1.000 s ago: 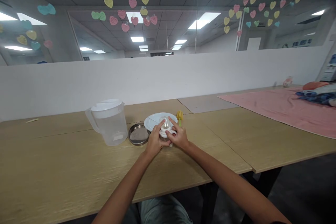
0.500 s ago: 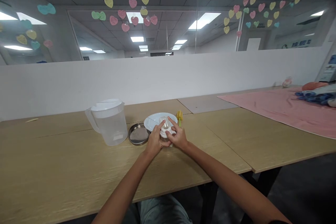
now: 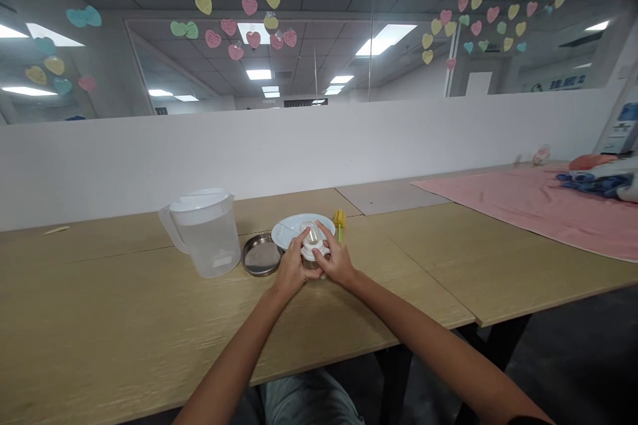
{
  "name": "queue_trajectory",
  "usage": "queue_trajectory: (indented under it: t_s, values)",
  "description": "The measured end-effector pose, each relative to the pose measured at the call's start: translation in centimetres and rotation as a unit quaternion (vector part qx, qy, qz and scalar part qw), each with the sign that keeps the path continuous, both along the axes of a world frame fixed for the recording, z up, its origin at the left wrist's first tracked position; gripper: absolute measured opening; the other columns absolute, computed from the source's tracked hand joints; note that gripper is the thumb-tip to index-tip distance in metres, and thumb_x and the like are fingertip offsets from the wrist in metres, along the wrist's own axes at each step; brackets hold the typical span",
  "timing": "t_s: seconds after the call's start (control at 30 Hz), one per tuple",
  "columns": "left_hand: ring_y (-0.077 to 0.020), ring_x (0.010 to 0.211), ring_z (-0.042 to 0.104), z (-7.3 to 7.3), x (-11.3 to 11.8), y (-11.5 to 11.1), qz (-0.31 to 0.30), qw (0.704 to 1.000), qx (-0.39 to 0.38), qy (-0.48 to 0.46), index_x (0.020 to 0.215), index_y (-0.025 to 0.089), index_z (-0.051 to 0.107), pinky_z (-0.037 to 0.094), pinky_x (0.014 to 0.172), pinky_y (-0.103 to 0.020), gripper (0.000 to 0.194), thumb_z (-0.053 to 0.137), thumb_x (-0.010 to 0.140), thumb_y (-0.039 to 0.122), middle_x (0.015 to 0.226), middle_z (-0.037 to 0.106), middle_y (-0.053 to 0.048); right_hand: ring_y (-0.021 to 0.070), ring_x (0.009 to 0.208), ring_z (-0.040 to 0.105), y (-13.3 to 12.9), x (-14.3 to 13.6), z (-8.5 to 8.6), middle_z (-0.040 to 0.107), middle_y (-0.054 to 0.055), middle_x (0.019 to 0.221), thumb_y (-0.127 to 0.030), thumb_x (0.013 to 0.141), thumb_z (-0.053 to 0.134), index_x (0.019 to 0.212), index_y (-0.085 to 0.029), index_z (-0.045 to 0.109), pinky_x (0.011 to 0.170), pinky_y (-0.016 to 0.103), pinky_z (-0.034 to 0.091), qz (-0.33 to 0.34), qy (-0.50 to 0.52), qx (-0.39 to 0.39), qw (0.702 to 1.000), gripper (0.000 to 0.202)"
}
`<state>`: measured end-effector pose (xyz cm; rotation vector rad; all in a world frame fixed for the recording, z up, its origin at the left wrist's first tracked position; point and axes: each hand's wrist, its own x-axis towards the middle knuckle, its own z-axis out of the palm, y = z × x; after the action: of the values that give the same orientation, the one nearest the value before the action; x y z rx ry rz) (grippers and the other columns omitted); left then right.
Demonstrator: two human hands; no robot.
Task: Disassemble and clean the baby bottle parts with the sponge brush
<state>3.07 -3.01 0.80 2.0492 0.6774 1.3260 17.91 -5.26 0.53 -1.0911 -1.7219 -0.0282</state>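
Shifted slightly left in my view since the earlier frame: the whole desk [image 3: 149,319] layout, its spacing unchanged; the white collar of the domed bottle [image 3: 313,235] shows a little differently.

- Domed bottle, one: clear top, white collar with side grips; directly between both palms, long axis roughly upright. Base contact with the desk: I cannot tell.
- Left hand [image 3: 290,270]: curled round the bottle's left side, index finger on the dome.
- Right hand [image 3: 339,264]: curled round its right side, index raised to the dome, thumb at the collar. Neither hand is clearly nearer.
- White plate [image 3: 285,232]: just behind.
- Round metal dish [image 3: 262,256]: beside the left hand.
- Lidded jug [image 3: 214,242]: farther left.
- Yellow-headed item [image 3: 339,218]: behind the right hand.
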Motion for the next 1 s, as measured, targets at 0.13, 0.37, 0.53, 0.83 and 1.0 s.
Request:
queue_trajectory:
  t_s: [0.13, 0.37, 0.53, 0.83, 1.0]
  values:
    - [-0.0264, 0.11, 0.052, 0.22, -0.1, -0.15, 0.015, 0.999, 0.012, 0.032, 0.135, 0.023, 0.035, 0.04, 0.096, -0.04, 0.089, 0.074, 0.055, 0.017, 0.128, 0.05, -0.01, 0.0105, 0.045, 0.044, -0.19, 0.16, -0.01, 0.049, -0.005, 0.054, -0.04, 0.086, 0.044, 0.14, -0.01, 0.029, 0.049, 0.021, 0.033, -0.004, -0.026, -0.009, 1.0, 0.063]
    - [-0.0267, 0.117, 0.049, 0.46, -0.13, -0.45, 0.043, 0.995, 0.058, 0.069, 0.137, 0.021, 0.033, 0.042, 0.094, -0.039, 0.084, 0.07, 0.061, 0.02, 0.134, 0.047, -0.011, 0.0094, 0.044, 0.044, -0.37, 0.34, 0.25, 0.047, -0.006, 0.053, -0.038, 0.086, 0.045, 0.14, -0.011, 0.029, 0.05, 0.02, 0.034, -0.01, -0.034, 0.001, 0.999, 0.062]
    - [-0.0249, 0.118, 0.048, 0.41, -0.23, -0.36, 0.033, 0.995, 0.057, 0.079, 0.138, 0.023, 0.03, 0.038, 0.099, -0.039, 0.086, 0.071, 0.062, 0.019, 0.138, 0.044, -0.01, 0.0091, 0.043, 0.042, -0.39, 0.22, 0.21, 0.044, -0.007, 0.051, -0.039, 0.085, 0.047, 0.138, -0.012, 0.033, 0.05, 0.021, 0.035, -0.02, -0.015, 0.002, 1.0, 0.061]
    - [-0.0259, 0.119, 0.049, 0.47, -0.15, 0.02, 0.012, 0.997, 0.036, 0.065, 0.139, 0.022, 0.029, 0.038, 0.1, -0.041, 0.09, 0.072, 0.06, 0.018, 0.137, 0.045, -0.01, 0.0095, 0.041, 0.038, -0.26, -0.08, 0.37, 0.041, -0.008, 0.047, -0.037, 0.082, 0.049, 0.134, -0.007, 0.038, 0.048, 0.021, 0.033, -0.03, 0.003, 0.022, 0.999, 0.061]
    - [-0.0275, 0.123, 0.044, 0.71, -0.04, -0.26, 0.006, 0.999, 0.037, 0.038, 0.138, 0.024, 0.032, 0.035, 0.103, -0.042, 0.09, 0.072, 0.058, 0.015, 0.138, 0.044, -0.009, 0.0094, 0.04, 0.036, -0.06, -0.14, 0.35, 0.038, -0.009, 0.046, -0.037, 0.081, 0.049, 0.132, -0.007, 0.04, 0.047, 0.021, 0.032, -0.039, 0.003, 0.029, 0.999, 0.06]
